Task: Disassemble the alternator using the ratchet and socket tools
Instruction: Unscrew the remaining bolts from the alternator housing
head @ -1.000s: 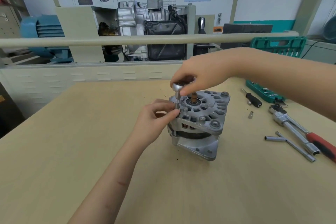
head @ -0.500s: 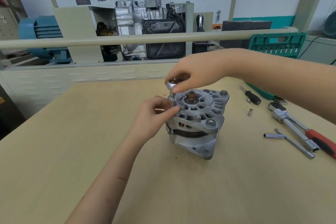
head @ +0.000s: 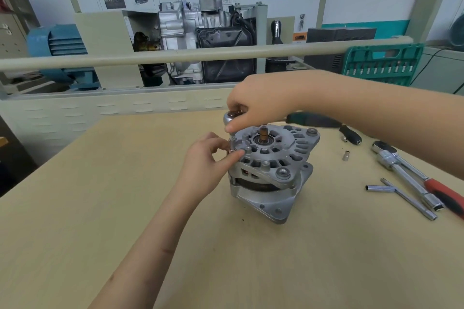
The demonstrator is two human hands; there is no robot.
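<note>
Over the last second the right hand [head: 261,105] has turned on the chrome head of the small ratchet with its green-and-black handle [head: 229,118], and that handle now points away toward the right edge of the tabletop, blurred behind the forearm; the silver socket and short extension [head: 232,142] stays planted on a bolt at the left rim of the grey cast-aluminium alternator [head: 272,170]. I read this as a housing bolt being spun out, so disassembly is early: the two case halves are still together. The right hand's fingers curl over and pinch the ratchet head; the left hand [head: 208,158] pinches the socket's lower end between thumb and fingertips, steadying it. The alternator stands on end near the middle of the pale wooden tabletop [head: 100,208], shaft up. Counted toward the right edge: one black-handled driver [head: 350,135], one small loose socket [head: 346,155], one large ratchet with a red-and-black handle [head: 411,173], one chrome T-bar [head: 401,194]. One green tool case [head: 384,63] stands open past the far right corner.
</note>
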